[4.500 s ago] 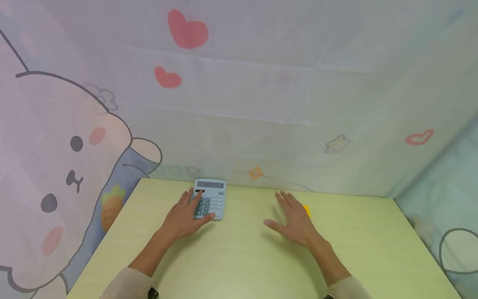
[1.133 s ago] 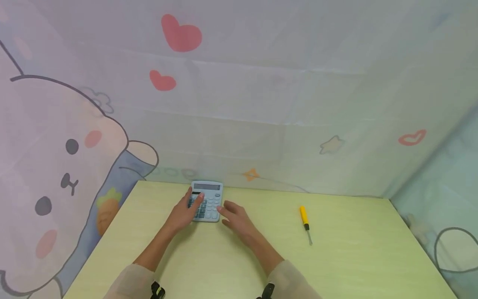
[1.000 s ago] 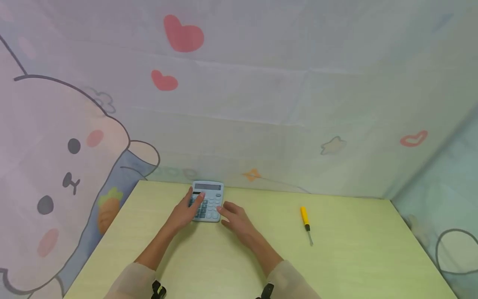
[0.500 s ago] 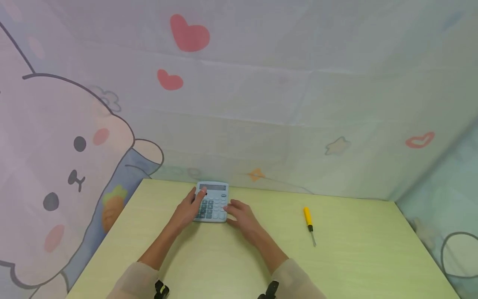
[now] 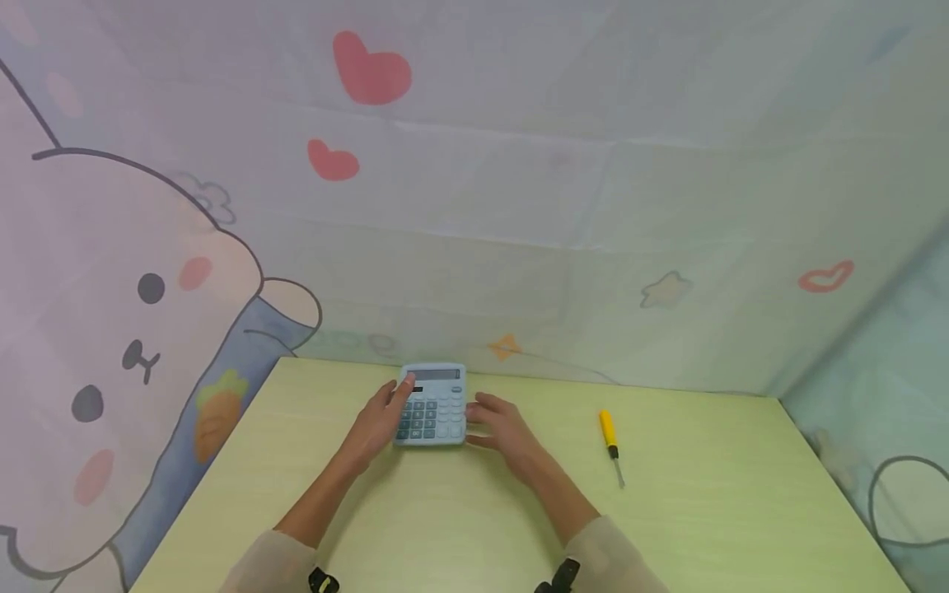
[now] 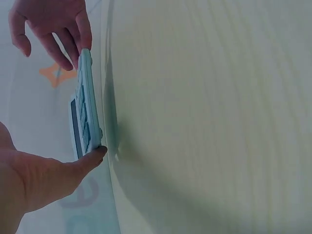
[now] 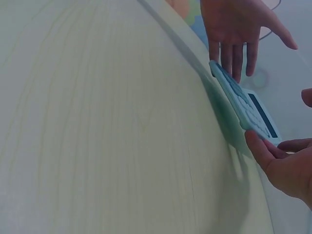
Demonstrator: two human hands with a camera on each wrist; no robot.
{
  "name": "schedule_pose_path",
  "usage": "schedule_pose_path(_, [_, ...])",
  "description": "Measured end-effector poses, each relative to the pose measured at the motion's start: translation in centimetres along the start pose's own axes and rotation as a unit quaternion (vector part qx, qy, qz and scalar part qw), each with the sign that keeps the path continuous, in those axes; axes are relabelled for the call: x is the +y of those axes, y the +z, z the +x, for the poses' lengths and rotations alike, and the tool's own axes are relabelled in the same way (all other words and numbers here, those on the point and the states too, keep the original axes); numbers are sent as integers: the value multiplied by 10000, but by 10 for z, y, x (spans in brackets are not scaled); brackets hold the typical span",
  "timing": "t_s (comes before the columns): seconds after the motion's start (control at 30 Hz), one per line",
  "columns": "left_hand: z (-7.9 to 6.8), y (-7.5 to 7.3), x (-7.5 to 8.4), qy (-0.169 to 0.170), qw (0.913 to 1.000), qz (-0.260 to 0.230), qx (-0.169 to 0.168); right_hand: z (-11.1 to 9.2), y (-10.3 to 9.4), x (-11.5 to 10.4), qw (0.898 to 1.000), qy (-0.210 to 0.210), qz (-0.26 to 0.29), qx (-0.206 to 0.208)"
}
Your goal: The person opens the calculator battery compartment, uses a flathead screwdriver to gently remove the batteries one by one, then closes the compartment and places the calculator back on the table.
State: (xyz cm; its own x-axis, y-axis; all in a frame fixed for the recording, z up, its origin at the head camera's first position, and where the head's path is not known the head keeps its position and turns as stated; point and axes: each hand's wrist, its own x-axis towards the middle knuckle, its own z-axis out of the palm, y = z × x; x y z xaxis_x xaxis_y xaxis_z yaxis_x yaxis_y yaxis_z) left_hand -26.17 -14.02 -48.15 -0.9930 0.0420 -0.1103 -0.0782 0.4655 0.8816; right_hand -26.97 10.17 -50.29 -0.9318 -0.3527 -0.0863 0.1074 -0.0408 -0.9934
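A light blue calculator [image 5: 432, 405] is off the table between both hands; the right wrist view shows it tilted, with its shadow below. At its left edge is my left hand [image 5: 376, 424], its straight fingers against the calculator [image 7: 243, 105]. The left thumb stands above the keys, apart from them in the right wrist view. My right hand [image 5: 507, 432] touches the opposite edge with extended fingertips, its thumb also away in the left wrist view. The undersides of the hands are hidden in the head view.
A screwdriver with a yellow handle [image 5: 609, 430] lies to the right of the right hand on the pale wooden table [image 5: 712, 494]. Behind the table hangs a printed cloth [image 5: 556, 206] with a cartoon bear and hearts.
The right hand has come left from over the screwdriver to the calculator. Both hands have since lifted the calculator and shifted it slightly right. The screwdriver stays where it was.
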Motion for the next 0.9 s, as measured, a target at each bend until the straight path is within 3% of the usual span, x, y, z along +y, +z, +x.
schedule_pose_path(0.4, [-12,22,15,87,9998,-190,46,-18,-21,-12,9983,383,-367,246])
schedule_pose_path(0.9, [-11,43,20,408,9977,-330,426,-29,-36,-12,9949,616,-708,366])
